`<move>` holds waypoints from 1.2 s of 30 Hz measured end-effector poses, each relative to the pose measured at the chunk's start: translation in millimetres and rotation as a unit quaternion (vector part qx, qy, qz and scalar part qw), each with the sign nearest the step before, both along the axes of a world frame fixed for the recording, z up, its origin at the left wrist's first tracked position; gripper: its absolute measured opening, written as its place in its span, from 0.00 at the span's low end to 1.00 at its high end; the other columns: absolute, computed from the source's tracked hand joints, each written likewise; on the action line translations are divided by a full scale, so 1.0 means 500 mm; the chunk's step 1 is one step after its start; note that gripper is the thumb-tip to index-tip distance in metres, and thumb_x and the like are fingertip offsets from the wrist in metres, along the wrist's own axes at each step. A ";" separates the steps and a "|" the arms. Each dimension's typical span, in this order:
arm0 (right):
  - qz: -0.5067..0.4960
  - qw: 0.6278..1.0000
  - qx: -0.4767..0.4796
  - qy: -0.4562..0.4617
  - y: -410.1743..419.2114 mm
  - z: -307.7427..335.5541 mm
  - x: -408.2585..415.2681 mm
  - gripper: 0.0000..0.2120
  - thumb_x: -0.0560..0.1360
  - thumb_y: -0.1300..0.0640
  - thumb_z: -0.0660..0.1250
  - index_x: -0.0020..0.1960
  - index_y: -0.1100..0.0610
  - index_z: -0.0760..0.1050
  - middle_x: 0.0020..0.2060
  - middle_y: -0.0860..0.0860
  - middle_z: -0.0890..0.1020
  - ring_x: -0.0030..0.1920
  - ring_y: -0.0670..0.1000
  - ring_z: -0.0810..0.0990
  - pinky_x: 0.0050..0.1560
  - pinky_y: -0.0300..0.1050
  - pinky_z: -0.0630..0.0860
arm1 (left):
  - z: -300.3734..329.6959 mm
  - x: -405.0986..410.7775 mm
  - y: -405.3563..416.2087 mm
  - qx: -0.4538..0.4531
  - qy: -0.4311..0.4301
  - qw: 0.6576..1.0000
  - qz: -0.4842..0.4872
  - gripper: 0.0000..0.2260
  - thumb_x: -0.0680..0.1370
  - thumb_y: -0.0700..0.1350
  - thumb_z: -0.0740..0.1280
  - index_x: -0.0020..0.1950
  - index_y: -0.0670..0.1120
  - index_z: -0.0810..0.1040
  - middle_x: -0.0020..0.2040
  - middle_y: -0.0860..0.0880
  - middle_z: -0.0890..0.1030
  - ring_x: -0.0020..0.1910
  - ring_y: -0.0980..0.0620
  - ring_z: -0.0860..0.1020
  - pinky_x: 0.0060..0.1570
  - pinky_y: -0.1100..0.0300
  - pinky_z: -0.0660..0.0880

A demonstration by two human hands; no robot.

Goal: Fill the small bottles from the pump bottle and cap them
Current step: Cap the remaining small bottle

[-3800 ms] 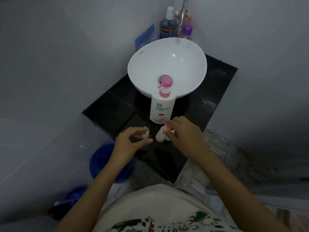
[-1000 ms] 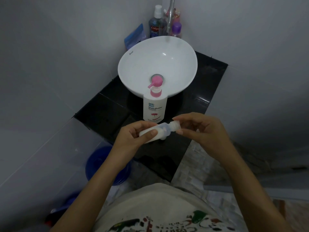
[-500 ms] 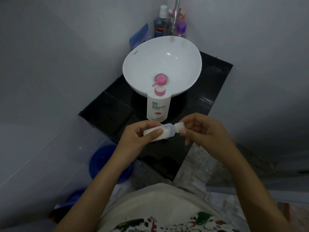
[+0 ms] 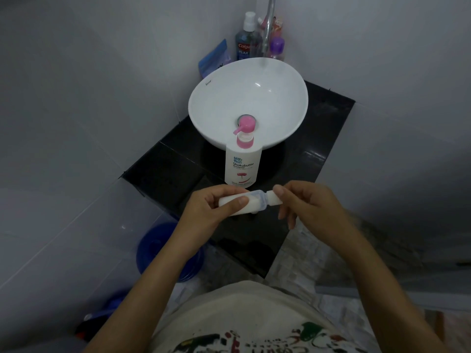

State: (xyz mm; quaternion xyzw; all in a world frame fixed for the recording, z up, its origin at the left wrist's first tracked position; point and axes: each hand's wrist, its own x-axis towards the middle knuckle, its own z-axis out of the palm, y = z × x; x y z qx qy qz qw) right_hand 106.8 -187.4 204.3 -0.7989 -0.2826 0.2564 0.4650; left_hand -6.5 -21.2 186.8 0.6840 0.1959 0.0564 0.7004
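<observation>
- Grey tiled walls closed in a corner where a black counter (image 4: 318, 138) carried a white basin (image 4: 267, 93), with toiletries crowded at the far side behind it.
- A pump bottle (image 4: 242, 167) with a pink head stood upright on the counter, just in front of the basin.
- Near the counter's front edge, both hands held one small bottle (image 4: 244, 202) roughly level, lying on its side in the air, cap end to the right; it looked filled with white liquid.
- The left hand (image 4: 211, 212) was wrapped around the bottle's body, thumb pressed across the front.
- The right hand (image 4: 303, 202) had thumb and forefinger pinched together on the cap (image 4: 275, 197), other fingers loose below.
- This looked like the capping step. To do it well, I judged the body should be held without squeezing, the cap turned squarely until snug, and the neck tipped upward to prevent leaks.
- Something pale peeked out beneath the held bottle; I could not tell what it was.
</observation>
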 end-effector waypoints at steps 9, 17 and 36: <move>-0.007 1.000 0.027 -0.003 0.002 -0.003 -0.004 0.14 0.71 0.45 0.65 0.43 0.55 0.79 0.33 0.51 0.83 0.28 0.51 0.80 0.31 0.37 0.75 | -0.001 0.000 0.002 0.005 0.002 1.000 0.006 0.07 0.73 0.41 0.68 0.49 0.50 0.80 0.48 0.54 0.82 0.45 0.65 0.79 0.41 0.73 0.74; 0.045 0.998 0.032 0.001 -0.011 -0.002 0.010 0.11 0.70 0.56 0.71 0.52 0.52 0.77 0.40 0.49 0.82 0.36 0.49 0.82 0.37 0.36 0.78 | 0.000 0.000 0.003 0.000 0.002 1.000 0.014 0.07 0.73 0.41 0.68 0.48 0.51 0.81 0.47 0.54 0.82 0.45 0.65 0.79 0.41 0.73 0.74; 0.027 0.996 0.071 0.057 -0.009 -0.007 -0.001 0.12 0.69 0.55 0.71 0.53 0.50 0.77 0.40 0.52 0.83 0.36 0.50 0.83 0.31 0.40 0.76 | -0.001 0.005 0.000 -0.012 0.014 1.000 0.022 0.07 0.73 0.41 0.68 0.49 0.48 0.82 0.48 0.52 0.83 0.44 0.64 0.79 0.40 0.74 0.74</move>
